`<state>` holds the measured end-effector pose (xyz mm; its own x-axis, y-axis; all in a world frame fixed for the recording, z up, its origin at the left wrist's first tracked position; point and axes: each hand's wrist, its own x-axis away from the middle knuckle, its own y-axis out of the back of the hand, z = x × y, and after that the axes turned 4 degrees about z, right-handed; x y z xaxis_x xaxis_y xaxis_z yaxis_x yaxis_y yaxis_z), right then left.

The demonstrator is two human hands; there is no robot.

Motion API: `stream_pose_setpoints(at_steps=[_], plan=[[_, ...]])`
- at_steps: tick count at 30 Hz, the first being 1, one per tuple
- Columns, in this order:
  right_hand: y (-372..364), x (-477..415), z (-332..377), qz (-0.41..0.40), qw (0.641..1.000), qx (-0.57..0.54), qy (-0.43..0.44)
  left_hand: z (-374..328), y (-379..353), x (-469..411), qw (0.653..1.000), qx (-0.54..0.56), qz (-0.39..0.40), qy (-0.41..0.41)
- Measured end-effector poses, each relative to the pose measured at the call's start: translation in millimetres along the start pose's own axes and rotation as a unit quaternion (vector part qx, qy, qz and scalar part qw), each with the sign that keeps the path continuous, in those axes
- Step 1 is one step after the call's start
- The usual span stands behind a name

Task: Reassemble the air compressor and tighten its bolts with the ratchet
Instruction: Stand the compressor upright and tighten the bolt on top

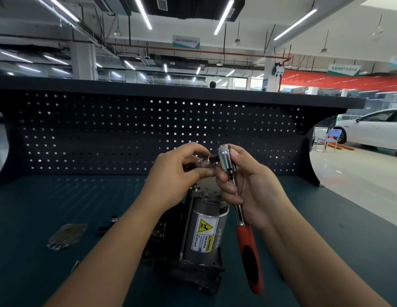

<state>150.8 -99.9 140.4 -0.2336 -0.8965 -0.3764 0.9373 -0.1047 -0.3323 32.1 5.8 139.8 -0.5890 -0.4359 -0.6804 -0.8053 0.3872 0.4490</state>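
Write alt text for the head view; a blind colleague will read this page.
A person's right hand grips a chrome ratchet with a red-and-black handle just below its head, while the left hand pinches a small chrome socket at the ratchet's drive. Below the hands, a grey cylindrical air compressor with a yellow warning label sits on a dark green workbench.

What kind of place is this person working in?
Most likely a car repair or training workshop. A white car stands on the open floor to the right, the workbench has a perforated tool panel behind it, and an air compressor lies there with a ratchet held above it.
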Motion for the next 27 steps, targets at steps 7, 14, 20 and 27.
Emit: stream_pose_setpoints(at_steps=[7, 14, 20, 27], plan=[[2, -3, 0, 0.007, 0.999, 0.026, -0.047, 1, 0, -2, 0.999, -0.039, 0.025, -0.019], [1, -8, 1, 0.031, 0.996, -0.021, -0.075, -2, 9, -1, 0.998, -0.008, 0.059, -0.037], [-1, -9, 3, 0.081, 0.989, -0.026, -0.121, -4, 7, -1, 0.998, 0.041, 0.033, -0.039], [0, -9, 16, 0.119, 0.965, 0.075, -0.22, -2, 6, -3, 0.999, 0.03, 0.028, -0.021]])
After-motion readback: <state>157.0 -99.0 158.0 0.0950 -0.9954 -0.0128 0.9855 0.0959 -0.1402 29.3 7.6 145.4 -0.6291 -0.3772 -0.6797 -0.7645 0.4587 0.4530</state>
